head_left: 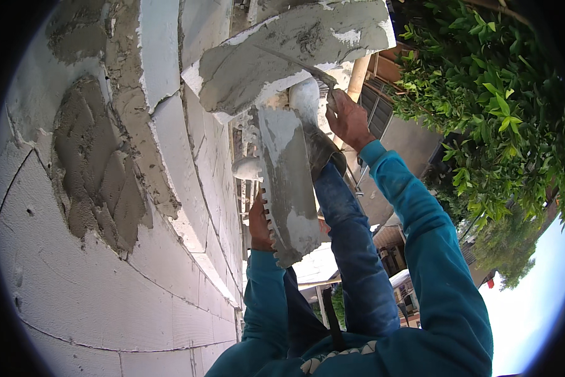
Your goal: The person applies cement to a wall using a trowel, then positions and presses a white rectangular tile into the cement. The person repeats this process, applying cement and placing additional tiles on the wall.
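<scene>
My left hand (260, 225) is closed behind a wide notched trowel (292, 182) with a toothed edge; its blade is smeared with grey mortar. The trowel hides most of those fingers and its handle. In my right hand (350, 120) is the handle of a narrow pointed trowel (302, 65), the fingers wrapped round it. Its thin blade points up and left, over a white slab (389, 32) coated with grey mortar (263, 66). Whether the blade touches the mortar I cannot tell. The slab lies just beyond the notched trowel's upper end.
A wall of white blocks (188, 323) runs along my left, with a thick mortar patch (97, 169) and a mortar strip (141, 119) on it. Below are my jeans-clad legs (351, 251) and a boot (323, 151). A leafy bush (490, 107) stands at the right.
</scene>
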Demonstrator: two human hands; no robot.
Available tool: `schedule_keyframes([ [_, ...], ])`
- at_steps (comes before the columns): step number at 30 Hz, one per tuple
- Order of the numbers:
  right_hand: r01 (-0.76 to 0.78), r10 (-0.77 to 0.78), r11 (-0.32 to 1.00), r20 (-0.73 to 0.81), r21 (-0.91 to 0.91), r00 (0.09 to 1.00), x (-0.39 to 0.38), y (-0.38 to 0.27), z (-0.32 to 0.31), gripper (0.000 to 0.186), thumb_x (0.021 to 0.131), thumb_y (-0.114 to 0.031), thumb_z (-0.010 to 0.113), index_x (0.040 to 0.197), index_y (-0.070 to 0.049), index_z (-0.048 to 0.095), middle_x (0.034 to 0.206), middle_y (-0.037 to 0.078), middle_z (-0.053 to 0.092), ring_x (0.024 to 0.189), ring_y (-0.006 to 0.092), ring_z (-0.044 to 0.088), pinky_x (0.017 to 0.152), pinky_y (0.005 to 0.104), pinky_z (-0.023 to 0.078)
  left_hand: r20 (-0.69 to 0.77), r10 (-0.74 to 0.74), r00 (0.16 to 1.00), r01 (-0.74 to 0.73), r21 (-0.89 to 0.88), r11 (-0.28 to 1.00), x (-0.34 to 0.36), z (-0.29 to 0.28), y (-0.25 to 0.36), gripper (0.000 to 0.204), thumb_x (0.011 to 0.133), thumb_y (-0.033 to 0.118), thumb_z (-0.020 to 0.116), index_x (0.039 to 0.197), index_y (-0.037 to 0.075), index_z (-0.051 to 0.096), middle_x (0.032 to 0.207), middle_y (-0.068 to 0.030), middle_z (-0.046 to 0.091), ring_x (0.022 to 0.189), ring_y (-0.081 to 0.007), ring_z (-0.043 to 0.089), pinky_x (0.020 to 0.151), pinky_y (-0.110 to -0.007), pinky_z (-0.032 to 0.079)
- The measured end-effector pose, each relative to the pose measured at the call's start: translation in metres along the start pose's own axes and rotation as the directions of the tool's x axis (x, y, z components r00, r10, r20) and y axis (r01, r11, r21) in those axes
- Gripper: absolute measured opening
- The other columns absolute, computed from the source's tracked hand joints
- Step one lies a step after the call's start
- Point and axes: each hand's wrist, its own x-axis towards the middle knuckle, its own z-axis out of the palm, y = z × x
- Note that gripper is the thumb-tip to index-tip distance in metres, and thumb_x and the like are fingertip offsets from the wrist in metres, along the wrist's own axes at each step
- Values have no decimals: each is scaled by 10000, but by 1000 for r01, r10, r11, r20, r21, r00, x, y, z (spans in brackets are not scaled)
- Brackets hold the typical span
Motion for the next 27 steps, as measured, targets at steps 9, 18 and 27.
schedule_keyframes([
  [9, -595, 515, 557, 321, 580, 795, 43, 63, 5, 341, 938, -307, 607, 1112, -14, 593, 619, 41, 542, 492, 155, 558, 431, 344, 479, 28, 22, 999, -11, -362, 932, -31, 12, 61, 510, 1034, 412, 465, 1399, 57, 488, 1189, -126, 640, 986, -219, 664, 763, -323, 588],
  [18, -153, 128, 988, 572, -5, 810, 3, 53, 49, 433, 938, -341, 576, 1256, -49, 598, 797, 201, 698, 746, 333, 714, 729, 430, 576, -120, 8, 993, -56, -403, 914, -28, -8, 56, 494, 1027, 406, 467, 1382, 65, 508, 1198, -131, 635, 1023, -242, 652, 852, -356, 562],
  [27, 268, -76, 888, 458, -372, 886, 6, 92, -9, 266, 896, -267, 609, 1092, -91, 575, 858, 157, 691, 794, 370, 680, 696, 499, 542, -87, 15, 996, -51, -424, 904, -29, -14, 56, 483, 1037, 395, 441, 1375, 57, 513, 1216, -137, 630, 1048, -254, 646, 881, -369, 553],
])
